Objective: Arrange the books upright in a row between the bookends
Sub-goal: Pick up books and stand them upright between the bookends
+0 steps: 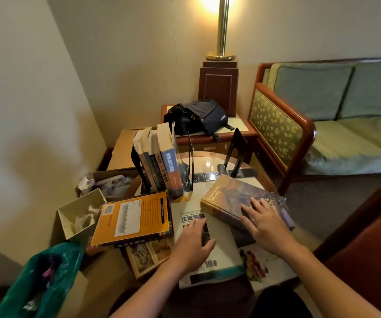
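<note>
Flat right hand [263, 223] on thick tan-and-purple hardback book [233, 198] | left hand [193, 243] flat on white paperback [221, 255] | hardback looks heavy, stiff; grip spine

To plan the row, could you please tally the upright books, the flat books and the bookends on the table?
Upright books: 4
Flat books: 5 plainly seen; the piles may hide more
Bookends: 3
Total: 12
</note>
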{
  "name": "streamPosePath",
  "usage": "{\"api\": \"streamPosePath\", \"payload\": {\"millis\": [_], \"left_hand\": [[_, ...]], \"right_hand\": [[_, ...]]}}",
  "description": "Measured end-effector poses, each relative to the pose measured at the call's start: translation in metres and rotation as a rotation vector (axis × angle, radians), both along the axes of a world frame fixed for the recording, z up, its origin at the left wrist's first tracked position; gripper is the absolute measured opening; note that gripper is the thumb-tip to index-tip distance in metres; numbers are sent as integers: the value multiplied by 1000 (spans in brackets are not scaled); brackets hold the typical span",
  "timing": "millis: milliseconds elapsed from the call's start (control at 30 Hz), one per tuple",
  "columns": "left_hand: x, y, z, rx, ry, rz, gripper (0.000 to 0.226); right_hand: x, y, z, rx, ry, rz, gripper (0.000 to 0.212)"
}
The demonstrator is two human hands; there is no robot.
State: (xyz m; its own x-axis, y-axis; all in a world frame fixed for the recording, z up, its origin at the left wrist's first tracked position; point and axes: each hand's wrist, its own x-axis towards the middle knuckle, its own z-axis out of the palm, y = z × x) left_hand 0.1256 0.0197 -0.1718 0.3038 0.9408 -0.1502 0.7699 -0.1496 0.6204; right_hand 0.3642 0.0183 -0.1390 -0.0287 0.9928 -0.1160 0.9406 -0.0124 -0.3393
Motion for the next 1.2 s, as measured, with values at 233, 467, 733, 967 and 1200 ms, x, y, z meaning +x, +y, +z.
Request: {"api": "streamPosePath", "payload": {"millis": [233, 467, 733, 967, 1200], "left_hand": [[37, 22, 12, -170, -146, 114, 100], [51, 26, 15, -256, -293, 199, 115], [66, 31, 13, -370, -327, 223, 109], [96, 22, 20, -372, -554, 237, 96], [89, 20, 23, -473, -826, 274, 67]], "right_hand": [[25, 27, 2, -44, -87, -47, 65], [37, 50, 18, -124, -169, -89, 96], [41, 46, 8, -113, -44, -142, 128], [34, 29, 1, -55, 122, -223, 130], [19, 11, -4, -97, 296, -267, 137]]}}
